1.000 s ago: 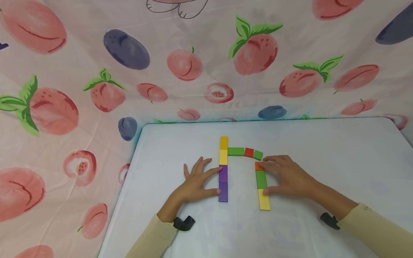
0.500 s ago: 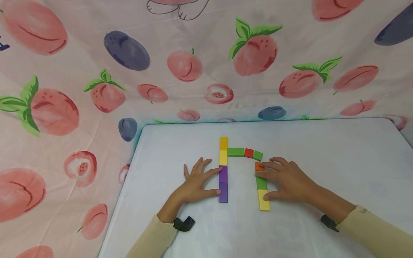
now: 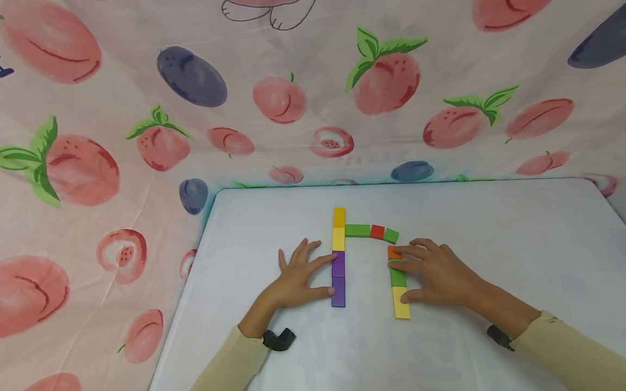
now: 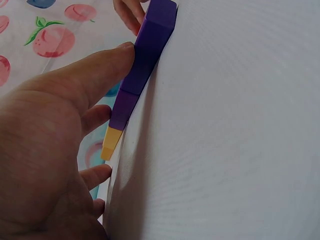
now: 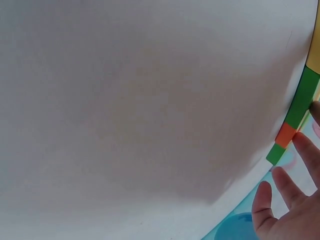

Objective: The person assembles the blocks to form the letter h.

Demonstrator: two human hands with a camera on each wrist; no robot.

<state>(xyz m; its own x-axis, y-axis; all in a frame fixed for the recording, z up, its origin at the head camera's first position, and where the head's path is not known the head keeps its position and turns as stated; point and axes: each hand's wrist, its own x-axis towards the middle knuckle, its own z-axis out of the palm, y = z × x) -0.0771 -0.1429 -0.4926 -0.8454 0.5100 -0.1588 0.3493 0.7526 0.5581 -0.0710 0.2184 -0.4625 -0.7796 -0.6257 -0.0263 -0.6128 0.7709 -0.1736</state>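
My left hand (image 3: pixel 292 281) lies with fingers spread left of a straight column of blocks. Its index fingertip and thumb touch two purple blocks (image 3: pixel 338 293), above which come a pale yellow block (image 3: pixel 338 239) and a deeper yellow one (image 3: pixel 339 216). To the right, a shorter, slightly slanted column has an orange block (image 3: pixel 392 253), a green block (image 3: pixel 398 279) and a yellow block (image 3: pixel 401 309). Extended fingers of my right hand (image 3: pixel 440 275) touch the orange and green blocks, partly covering them; the thumb is on the yellow one. The left wrist view shows the thumb against a purple block (image 4: pixel 145 60).
From the left column a row runs right: a long green block (image 3: pixel 357 231), a red block (image 3: pixel 377 232) and a tilted short green block (image 3: pixel 390 235). A small gap separates it from the orange block. Fruit-print cloth (image 3: pixel 303 49) hangs behind the white table (image 3: pixel 274 217).
My right hand's fingers have come down the right column, one fingertip now over the green block, and the thumb sits lower. That column has shifted slightly right. My left hand has stayed still.
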